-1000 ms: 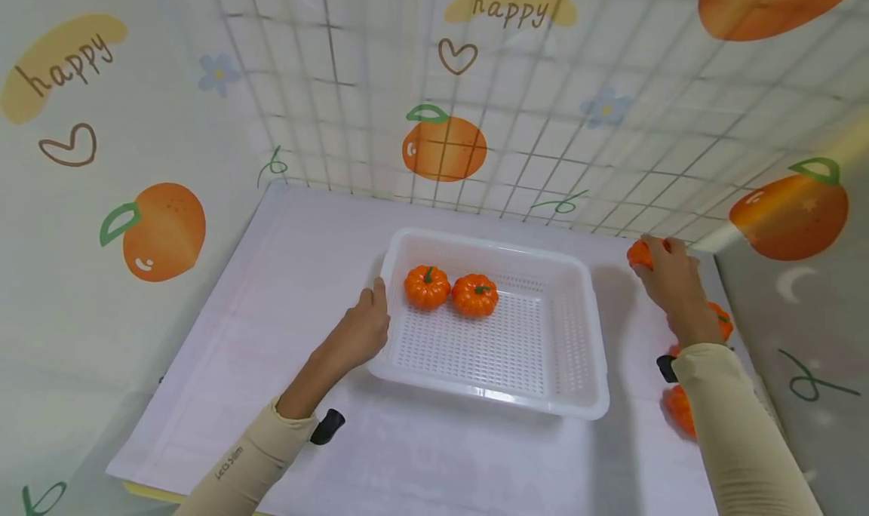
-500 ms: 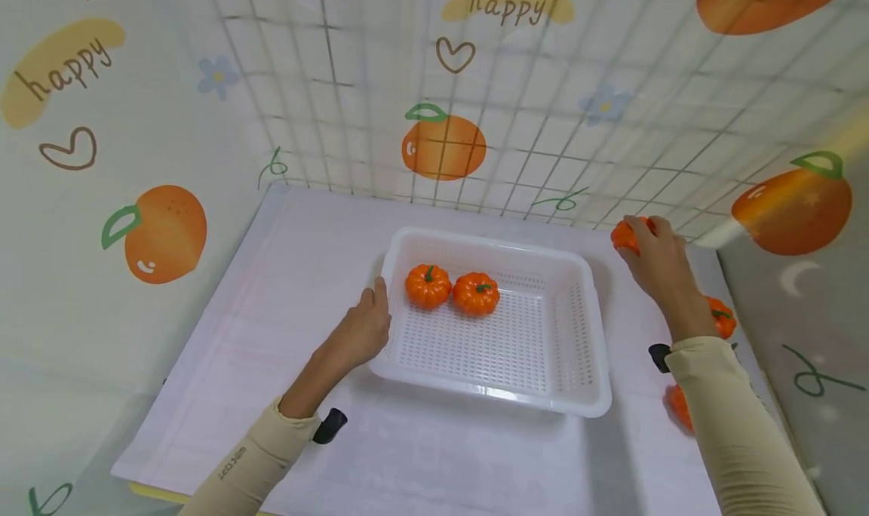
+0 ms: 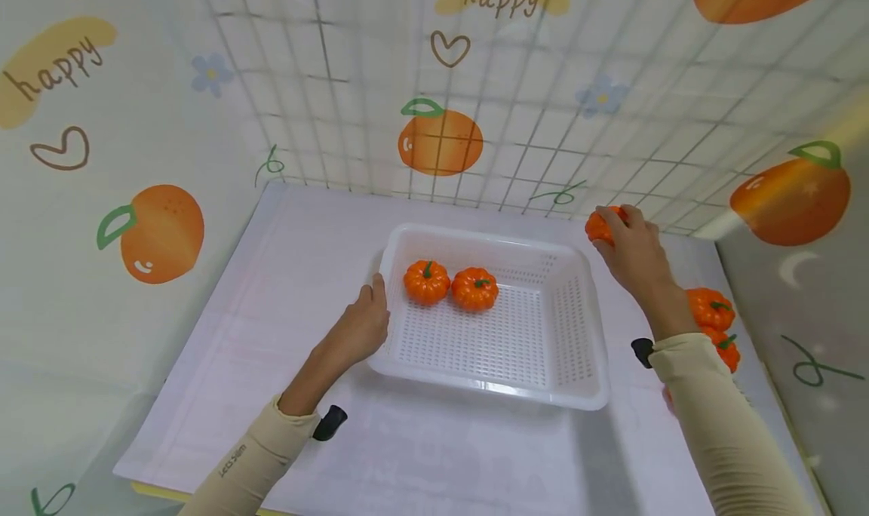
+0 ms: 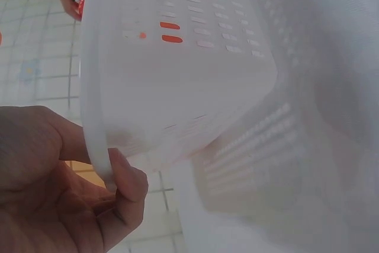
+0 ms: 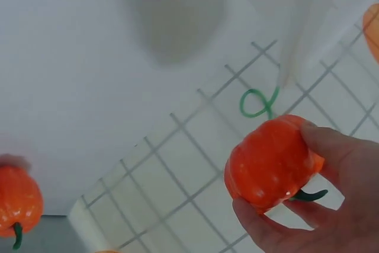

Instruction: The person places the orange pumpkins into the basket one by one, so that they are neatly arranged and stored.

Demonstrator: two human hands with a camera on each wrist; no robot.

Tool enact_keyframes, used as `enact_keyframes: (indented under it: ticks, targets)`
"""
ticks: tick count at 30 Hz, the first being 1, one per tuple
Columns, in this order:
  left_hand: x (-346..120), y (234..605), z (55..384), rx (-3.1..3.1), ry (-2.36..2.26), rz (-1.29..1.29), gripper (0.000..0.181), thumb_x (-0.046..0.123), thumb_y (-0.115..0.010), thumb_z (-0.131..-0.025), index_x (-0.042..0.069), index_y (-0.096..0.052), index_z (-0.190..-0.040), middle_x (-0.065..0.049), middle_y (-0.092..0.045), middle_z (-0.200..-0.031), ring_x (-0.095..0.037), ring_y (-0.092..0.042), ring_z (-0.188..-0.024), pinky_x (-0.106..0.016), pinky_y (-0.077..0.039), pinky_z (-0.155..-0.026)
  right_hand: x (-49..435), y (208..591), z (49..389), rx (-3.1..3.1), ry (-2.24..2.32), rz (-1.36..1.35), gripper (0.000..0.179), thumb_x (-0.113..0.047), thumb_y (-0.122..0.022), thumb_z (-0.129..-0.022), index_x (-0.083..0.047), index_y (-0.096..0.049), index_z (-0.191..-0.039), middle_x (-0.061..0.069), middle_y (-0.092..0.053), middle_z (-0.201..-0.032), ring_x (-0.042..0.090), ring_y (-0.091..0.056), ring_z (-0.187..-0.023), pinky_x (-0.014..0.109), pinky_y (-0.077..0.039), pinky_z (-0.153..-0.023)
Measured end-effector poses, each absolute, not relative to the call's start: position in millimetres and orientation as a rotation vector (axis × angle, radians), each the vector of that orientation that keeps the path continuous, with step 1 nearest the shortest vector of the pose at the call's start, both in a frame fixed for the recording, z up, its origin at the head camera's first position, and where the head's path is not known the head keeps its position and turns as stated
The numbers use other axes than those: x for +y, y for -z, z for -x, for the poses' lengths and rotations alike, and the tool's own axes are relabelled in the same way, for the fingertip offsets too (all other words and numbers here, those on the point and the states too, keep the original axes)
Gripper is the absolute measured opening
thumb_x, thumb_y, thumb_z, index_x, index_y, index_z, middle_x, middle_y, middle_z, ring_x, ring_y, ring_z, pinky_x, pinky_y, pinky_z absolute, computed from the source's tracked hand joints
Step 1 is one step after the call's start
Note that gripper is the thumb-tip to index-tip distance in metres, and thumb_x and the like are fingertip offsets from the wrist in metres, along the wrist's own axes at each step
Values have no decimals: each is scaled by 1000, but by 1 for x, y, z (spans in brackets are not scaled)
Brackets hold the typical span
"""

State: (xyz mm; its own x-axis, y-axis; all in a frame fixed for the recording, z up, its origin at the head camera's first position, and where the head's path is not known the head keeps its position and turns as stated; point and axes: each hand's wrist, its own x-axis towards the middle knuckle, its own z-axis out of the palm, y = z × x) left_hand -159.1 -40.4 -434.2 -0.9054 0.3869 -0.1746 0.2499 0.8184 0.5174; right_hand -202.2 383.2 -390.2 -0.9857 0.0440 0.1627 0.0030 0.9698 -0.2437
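A white plastic basket [image 3: 475, 395] with perforated walls stands mid-table, holding two small orange toy pumpkins, one [image 3: 426, 283] at its left end and another [image 3: 474, 290] beside it. My left hand [image 3: 360, 324] pinches the basket's left rim; the left wrist view shows thumb and fingers on either side of the rim [image 4: 95, 105]. Beyond the basket's far right corner, my right hand [image 3: 634, 256] grips a third toy pumpkin [image 5: 275, 161] between thumb and fingers. In the right wrist view this pumpkin's green stem points toward the palm, and it is held above the table.
More toy pumpkins lie along the table's right edge, one [image 3: 709, 309] behind another [image 3: 725, 348]; a further one [image 3: 668, 400] is mostly hidden by the right sleeve. A patterned cloth wall [image 3: 441, 71] rises at the table's back, with side walls left and right.
My right hand has lifted the pumpkin from the far right of the table and carried it leftward toward the basket. My left hand keeps its hold on the rim.
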Motion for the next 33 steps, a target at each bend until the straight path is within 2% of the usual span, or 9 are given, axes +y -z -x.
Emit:
enact_keyframes:
  ticks: [8,28,33]
  targets:
    - [-41,433,158,2720,-752,-498,68,11,-49,-93,-8,-7,-143,-22,-43,-107,-20,-50,-59,-21,-45,-46,359,387,203,-2936,-410,-17,55,-12,-57,-90,-16,-36,-140,24,-26,-140,54,-30,-114,68,-36,-78]
    - [-40,431,156,2711,-741,-476,68,13,-48,-94,-6,-6,-143,-21,-42,-108,-21,-50,-62,-22,-46,-50,317,391,198,-2839,-415,-220,56,-11,-65,-84,-18,-42,-135,21,-34,-134,52,-37,-110,65,-43,-71]
    - [-40,431,156,2745,-702,-507,68,12,-50,-93,-7,-7,-143,-21,-43,-107,-21,-50,-63,-23,-46,-51,306,392,195,-2850,-396,-257,58,-13,-67,-84,-18,-42,-136,22,-33,-136,52,-38,-110,64,-43,-72]
